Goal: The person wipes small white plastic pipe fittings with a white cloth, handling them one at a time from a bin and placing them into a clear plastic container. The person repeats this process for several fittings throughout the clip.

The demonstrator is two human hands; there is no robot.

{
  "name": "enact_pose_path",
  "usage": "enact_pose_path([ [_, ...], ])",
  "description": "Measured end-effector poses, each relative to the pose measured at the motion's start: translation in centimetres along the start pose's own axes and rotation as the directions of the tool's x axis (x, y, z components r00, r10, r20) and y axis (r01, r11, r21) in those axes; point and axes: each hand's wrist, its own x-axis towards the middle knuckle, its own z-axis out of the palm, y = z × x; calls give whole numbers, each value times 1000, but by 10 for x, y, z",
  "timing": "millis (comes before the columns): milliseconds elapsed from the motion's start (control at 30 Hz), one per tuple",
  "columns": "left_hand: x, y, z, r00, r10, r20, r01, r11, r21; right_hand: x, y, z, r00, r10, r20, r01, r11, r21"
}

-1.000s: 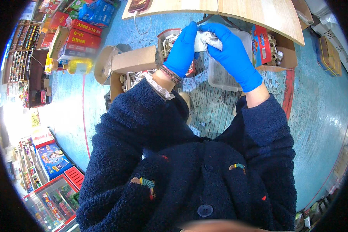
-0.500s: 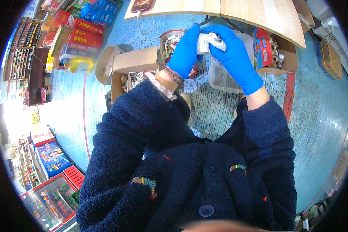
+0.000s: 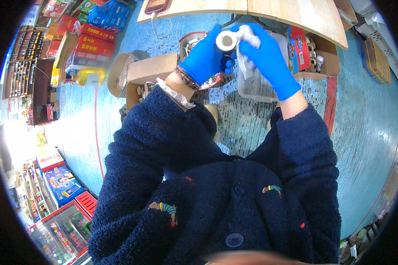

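Both my hands wear blue gloves and are raised in front of me near the table's edge. A short white pipe fitting (image 3: 226,41) with a round opening faces up between them. My left hand (image 3: 204,58) is closed around its left side, some fingers hidden beneath. A crumpled white cloth (image 3: 248,39) is gripped in my right hand (image 3: 266,54), against the fitting's right side, with one end hanging down. Below the hands is a clear plastic bin (image 3: 256,93) on the floor.
An open cardboard box (image 3: 151,68) with white fittings stands left, and another box of fittings (image 3: 315,57) right. A wooden table (image 3: 234,6) with a phone (image 3: 157,5) lies ahead. Stacked red boxes (image 3: 95,44) and a glass-topped case (image 3: 59,232) line the left.
The fitting has turned so its round opening now faces up. My left hand has shifted slightly left and down; the cloth now hangs lower from my right hand.
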Motion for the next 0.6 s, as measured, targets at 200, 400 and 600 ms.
enact_pose_path([
  [200,-2,18,7,975,136,-175,-151,986,-73,5,9,-13,940,332,85,-332,819,468],
  [400,-2,20,15,981,124,-150,-119,992,42,4,12,-13,913,370,174,-408,791,456],
  [600,-2,15,16,969,158,-188,-121,974,192,1,4,-7,956,279,93,-292,866,406],
])
